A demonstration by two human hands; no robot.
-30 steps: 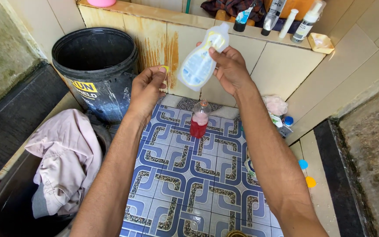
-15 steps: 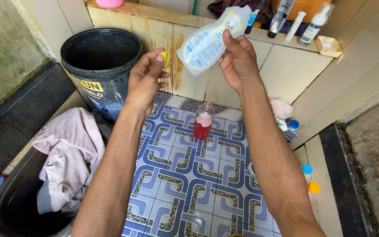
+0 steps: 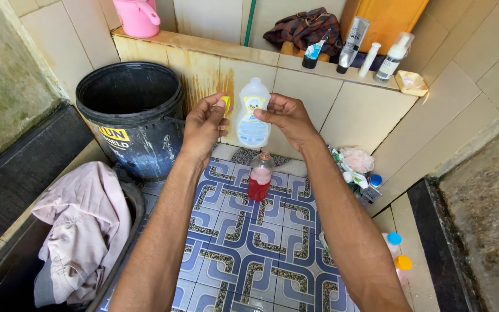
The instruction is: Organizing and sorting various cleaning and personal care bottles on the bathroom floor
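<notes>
My right hand [image 3: 287, 118] grips a white plastic bottle [image 3: 252, 112] with a blue and yellow label, held upside down so its mouth points straight down. Directly below it on the patterned floor tiles stands a small clear bottle [image 3: 259, 176] half full of red liquid, its mouth open. My left hand [image 3: 203, 124] pinches a small yellow cap [image 3: 226, 104] just left of the white bottle.
A black bucket [image 3: 129, 118] stands at the left wall. A dark basin [image 3: 7, 277] at lower left holds a pale pink garment [image 3: 82, 231]. The tiled ledge [image 3: 261, 55] carries a pink jug, toiletry bottles and a soap dish. Bags and coloured caps lie at the right.
The white bottle has swung from a slant above the ledge to straight upside down over the red bottle. Both hands came lower and closer together.
</notes>
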